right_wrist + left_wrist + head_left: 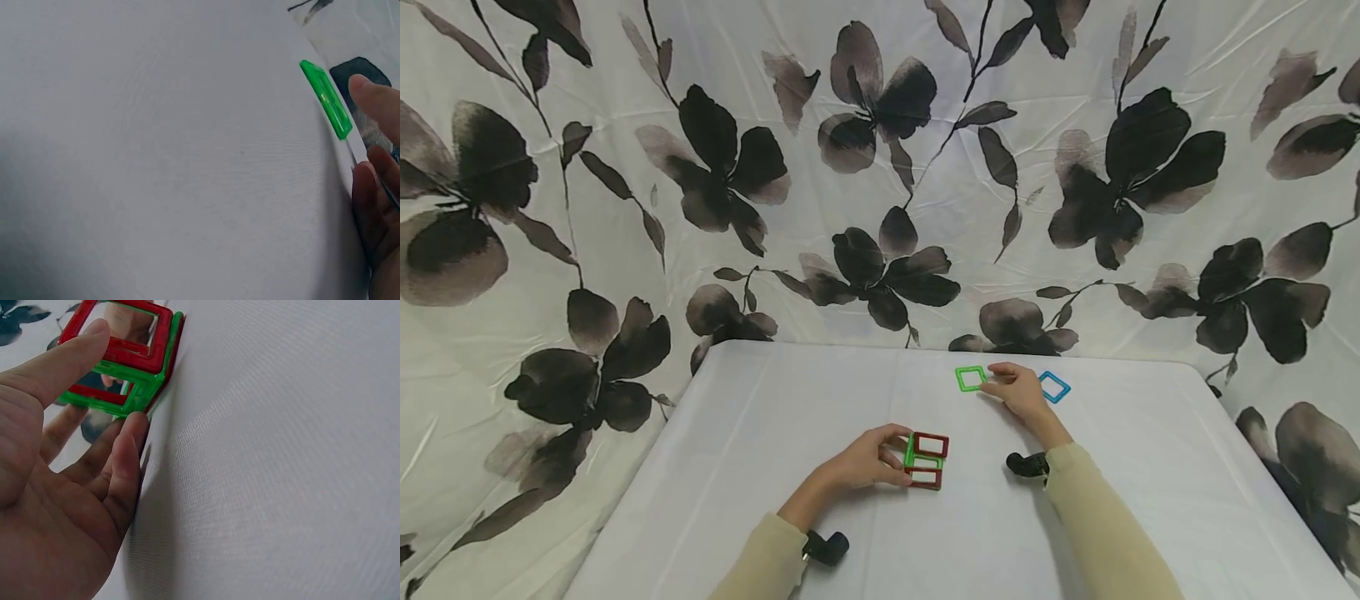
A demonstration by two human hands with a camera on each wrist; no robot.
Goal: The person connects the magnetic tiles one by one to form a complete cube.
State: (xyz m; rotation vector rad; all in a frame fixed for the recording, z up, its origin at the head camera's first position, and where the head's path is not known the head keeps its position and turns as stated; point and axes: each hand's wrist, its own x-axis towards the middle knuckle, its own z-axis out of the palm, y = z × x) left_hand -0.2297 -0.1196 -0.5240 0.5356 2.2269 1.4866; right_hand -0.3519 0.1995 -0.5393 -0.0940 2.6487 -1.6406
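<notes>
My left hand (867, 457) grips a small box-like build of red and green magnetic tiles (942, 462) from its left side. In the left wrist view the thumb lies against a red square tile (159, 362), and the fingertips are at the lower green tile (147, 387). Farther back, my right hand (1019, 392) reaches over the table with thumb and fingers apart, right beside a green square tile (959, 379). The right wrist view shows that green tile (326, 100) lying flat, with a gap between it and the thumb.
A blue square tile (1060, 397) lies just right of my right hand, partly hidden by it. Both sit on a white-covered table (775, 392) whose far edge runs close behind the loose tiles. A floral cloth (880, 208) hangs behind it.
</notes>
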